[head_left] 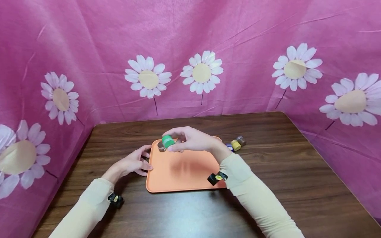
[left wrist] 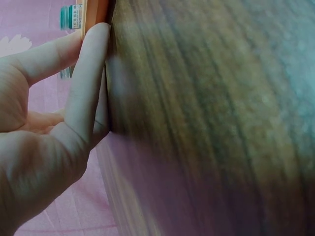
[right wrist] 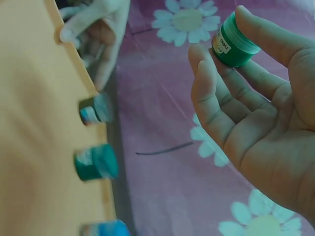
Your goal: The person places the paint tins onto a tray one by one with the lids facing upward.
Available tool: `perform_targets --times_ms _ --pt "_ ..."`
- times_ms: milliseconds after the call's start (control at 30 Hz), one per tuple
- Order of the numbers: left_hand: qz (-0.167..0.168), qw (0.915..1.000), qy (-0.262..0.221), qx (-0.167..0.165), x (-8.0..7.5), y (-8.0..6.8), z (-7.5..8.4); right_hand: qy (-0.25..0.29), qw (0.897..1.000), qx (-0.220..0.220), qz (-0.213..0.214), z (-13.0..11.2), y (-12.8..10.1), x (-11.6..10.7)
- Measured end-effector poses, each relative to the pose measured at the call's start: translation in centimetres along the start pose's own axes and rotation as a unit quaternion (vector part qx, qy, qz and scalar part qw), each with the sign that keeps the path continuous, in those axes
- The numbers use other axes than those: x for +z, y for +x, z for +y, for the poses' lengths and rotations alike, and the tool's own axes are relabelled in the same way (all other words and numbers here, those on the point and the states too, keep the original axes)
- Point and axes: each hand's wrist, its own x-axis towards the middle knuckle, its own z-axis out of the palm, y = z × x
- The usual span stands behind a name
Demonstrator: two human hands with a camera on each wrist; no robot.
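Observation:
Pinched between the thumb and fingers of my right hand [head_left: 191, 139] is a small green paint jar [head_left: 168, 141] with a clear band, held above the tray's back left part. In the right wrist view its label reads "deli". My left hand [head_left: 135, 162] grips the left rim of the orange tray [head_left: 184, 183], the thumb over the edge and other fingers outside it. Along the tray's back edge stand a dark brown jar [head_left: 161, 146], a teal-green jar [right wrist: 96, 162] and a blue jar [right wrist: 109, 230]. My right hand hides most of that row in the head view.
Right of the tray, on the wooden table [head_left: 297, 172], lie a blue jar [head_left: 229, 147], a yellow jar [head_left: 235, 145] and a dark jar [head_left: 241, 141] close together. A pink cloth [head_left: 238, 29] with printed daisies hangs around the table's back and sides.

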Motion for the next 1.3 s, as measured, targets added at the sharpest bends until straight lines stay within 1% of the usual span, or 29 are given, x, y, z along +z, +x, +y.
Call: perform_targets --times_ms 133,300,367,467,567,833,1067,1300 --pt "0.0 1.0 0.005 -0.001 -0.1 0.1 0.1 0.029 0.999 0.026 0.004 1.0 1.4 1.2" --pt "0.005 0.9999 0.009 -0.004 -0.1 0.1 0.2 0.072 0.994 0.084 0.016 2.9 2.7 2.8" --pt "0.006 1.0 0.007 -0.005 -0.2 0.0 0.1 0.072 0.991 0.113 0.021 3.6 3.0 3.3" --pt "0.007 1.0 0.005 -0.003 -0.2 0.0 0.1 0.07 0.986 0.151 0.015 4.4 3.4 4.0" --pt "0.007 1.0 0.004 -0.002 -0.3 0.1 0.0 0.07 0.982 0.174 0.002 5.0 3.6 4.5" --pt "0.007 0.9999 0.004 -0.006 -0.2 0.1 0.0 0.087 0.977 0.193 -0.019 5.9 3.7 5.6" --pt "0.002 1.0 0.001 -0.003 -0.1 0.1 -0.1 0.111 0.973 0.197 -0.044 6.6 3.9 6.1" --pt "0.005 1.0 0.004 -0.005 0.0 0.1 0.1 0.089 0.974 0.204 -0.049 6.8 3.8 6.2"
